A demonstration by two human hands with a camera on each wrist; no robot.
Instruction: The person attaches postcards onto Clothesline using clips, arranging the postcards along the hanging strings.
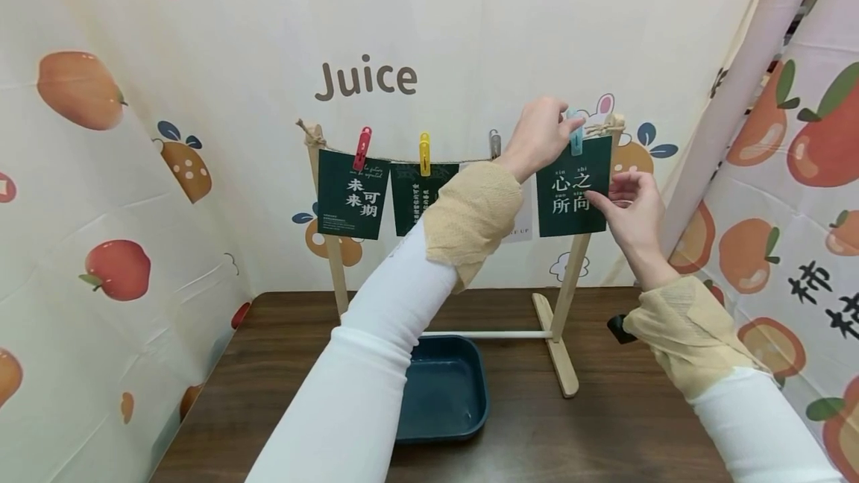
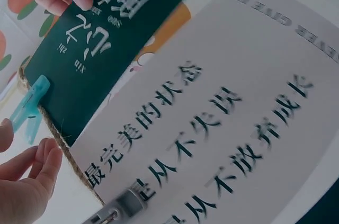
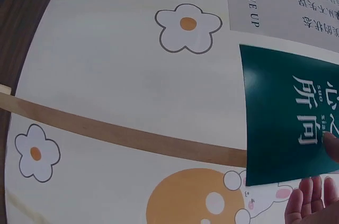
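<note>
A light blue clothespin (image 1: pixel 576 139) fastens a dark green card (image 1: pixel 570 207) with white characters to a twine line. At the clothespin's handles is my left hand (image 1: pixel 540 133), thumb and fingers apart on either side; in the left wrist view the fingers (image 2: pixel 45 163) stand off the handle. My right hand (image 1: pixel 637 215) pinches the card's right edge, its thumb (image 3: pixel 331 145) over the front. A grey clothespin (image 2: pixel 119 208) holds a pale card (image 2: pixel 212 102) to the left, partly hidden by my left arm in the head view.
Red (image 1: pixel 362 147) and yellow (image 1: pixel 425 153) clothespins hold two more green cards on the line. The twine runs between posts of a wooden stand (image 1: pixel 570 282) on a brown table (image 1: pixel 510 408). A dark blue basin (image 1: pixel 479 393) sits below, and fruit-print curtains (image 1: pixel 201 244) surround it.
</note>
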